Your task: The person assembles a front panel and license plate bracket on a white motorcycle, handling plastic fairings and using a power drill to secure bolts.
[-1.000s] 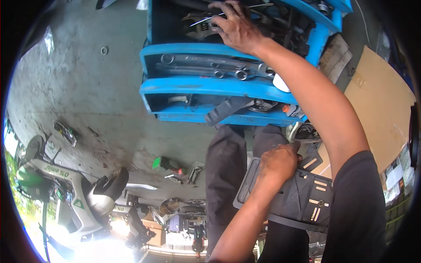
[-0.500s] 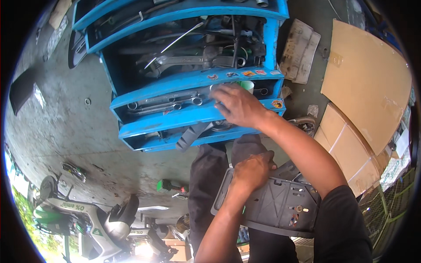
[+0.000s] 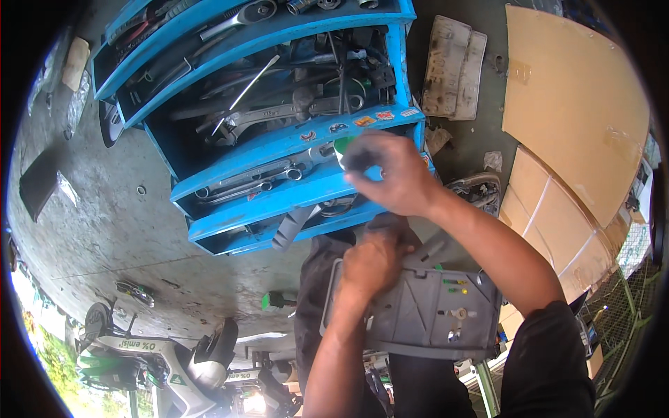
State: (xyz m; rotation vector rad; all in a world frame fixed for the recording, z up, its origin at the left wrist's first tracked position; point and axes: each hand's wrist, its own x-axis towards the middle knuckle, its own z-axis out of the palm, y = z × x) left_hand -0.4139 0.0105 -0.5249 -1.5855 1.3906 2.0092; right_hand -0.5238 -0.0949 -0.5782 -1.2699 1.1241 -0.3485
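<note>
On my lap lies a black plastic panel (image 3: pixel 411 306) with ribs and a raised rim. My left hand (image 3: pixel 376 265) is closed over its far edge. Small loose pieces of hardware (image 3: pixel 456 313) rest on the panel's right part. My right hand (image 3: pixel 394 171) is over the lower drawer of the blue toolbox (image 3: pixel 279 191), fingers bent and smeared by motion. Touching or just beside its fingertips is a green and white round thing (image 3: pixel 342 148), partly hidden. Several combination wrenches (image 3: pixel 258 182) lie in that drawer, left of this hand.
Upper trays hold a ratchet (image 3: pixel 244 17), a screwdriver (image 3: pixel 247 90) and a large wrench (image 3: pixel 279 115). A black-handled tool (image 3: pixel 291 226) juts from the lowest tray. Cardboard (image 3: pixel 571 90) lies on the right, a green tool (image 3: pixel 275 300) on the floor, scooters (image 3: pixel 153 369) lower left.
The view has shifted, so the toolbox sits further left. Beside the stickers, the green and white thing shows further left, at my right fingertips. My left hand stays on the panel.
</note>
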